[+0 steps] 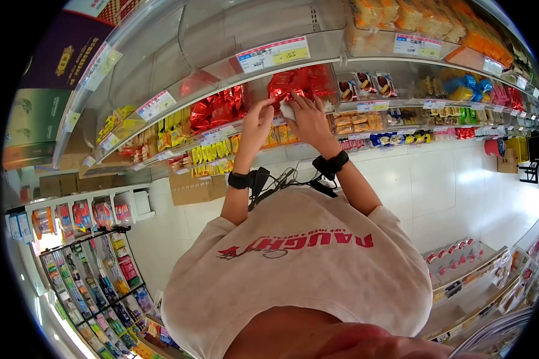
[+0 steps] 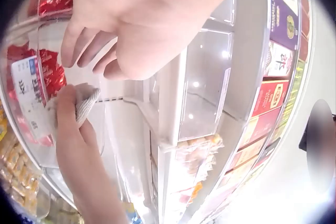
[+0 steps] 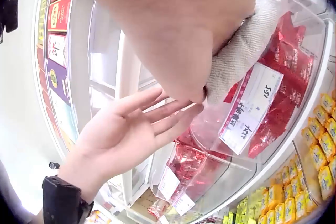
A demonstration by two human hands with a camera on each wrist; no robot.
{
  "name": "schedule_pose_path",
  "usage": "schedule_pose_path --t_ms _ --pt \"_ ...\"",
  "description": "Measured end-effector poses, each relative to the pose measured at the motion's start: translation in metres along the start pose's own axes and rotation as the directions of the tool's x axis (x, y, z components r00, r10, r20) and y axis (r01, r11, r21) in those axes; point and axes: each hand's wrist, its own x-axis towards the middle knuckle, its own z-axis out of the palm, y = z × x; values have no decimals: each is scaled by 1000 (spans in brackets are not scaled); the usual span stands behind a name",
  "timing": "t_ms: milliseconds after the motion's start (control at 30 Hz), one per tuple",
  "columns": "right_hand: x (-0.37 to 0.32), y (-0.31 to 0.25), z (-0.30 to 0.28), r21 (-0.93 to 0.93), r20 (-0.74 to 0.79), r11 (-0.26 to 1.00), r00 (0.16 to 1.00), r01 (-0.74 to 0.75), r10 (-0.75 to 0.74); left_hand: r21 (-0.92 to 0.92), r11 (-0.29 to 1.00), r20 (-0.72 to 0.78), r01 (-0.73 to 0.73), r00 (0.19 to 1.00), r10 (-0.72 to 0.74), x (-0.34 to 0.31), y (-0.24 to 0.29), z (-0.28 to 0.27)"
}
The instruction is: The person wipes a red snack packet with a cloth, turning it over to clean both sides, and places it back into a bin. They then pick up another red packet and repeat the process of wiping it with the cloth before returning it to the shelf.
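A pale ribbed cloth [image 1: 288, 111] [image 2: 85, 100] [image 3: 244, 45] is gripped in my right hand [image 1: 310, 121] [image 2: 76, 124] [image 3: 194, 40], at the front of a clear bin of red packets [image 1: 299, 81] [image 3: 289, 56]. A price label [image 2: 32, 90] [image 3: 252, 106] is fixed on the bin front, close to the cloth. My left hand [image 1: 256, 124] [image 2: 131, 29] [image 3: 128, 134] is beside the right one, holding nothing, its fingers extended and slightly bent. In the right wrist view its fingertips are near the right hand; whether they touch I cannot tell.
More red packets [image 1: 217, 109] fill the bin to the left. Yellow packets [image 1: 211, 152] hang or lie on the shelf below. Clear plastic bins with label strips [image 1: 273, 54] are above. Boxed goods [image 2: 283, 24] stand on another shelf. A cardboard box [image 1: 197, 187] is low down.
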Motion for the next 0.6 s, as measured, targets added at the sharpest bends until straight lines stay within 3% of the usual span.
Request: schedule_pose_path --t_ms 67,100,200,300,400,433,467,533,567,600 --pt "9 1 14 -52 -13 999 1000 8 -8 -25 997 3 75 997 -74 -7 7 -15" --pt "14 0 19 -51 14 998 999 -29 30 -37 998 9 55 998 -54 -8 2 -21" --pt "24 -5 31 -45 -33 997 997 64 -66 -86 996 38 10 999 -7 -10 -10 -36" --pt "38 5 53 107 3 990 995 97 -98 -133 991 80 -2 997 13 -17 -11 -49" --pt "43 10 53 309 -142 949 983 -67 115 -145 989 115 -19 993 36 -24 -17 -64" --pt "48 -8 23 592 10 790 982 -158 189 -147 989 124 -13 992 31 -28 -13 -71" --pt "46 -20 10 668 51 708 964 -228 261 -150 989 133 -4 991 25 -32 -8 -76" --pt "39 -46 -8 784 162 507 906 -359 391 -143 990 100 -8 995 23 -42 10 -85" --pt "35 -62 -20 751 299 438 846 -494 442 -140 990 86 -3 996 16 -48 17 -90" --pt "30 -67 -17 725 339 452 841 -519 422 -159 987 77 -17 997 29 -51 20 -92"
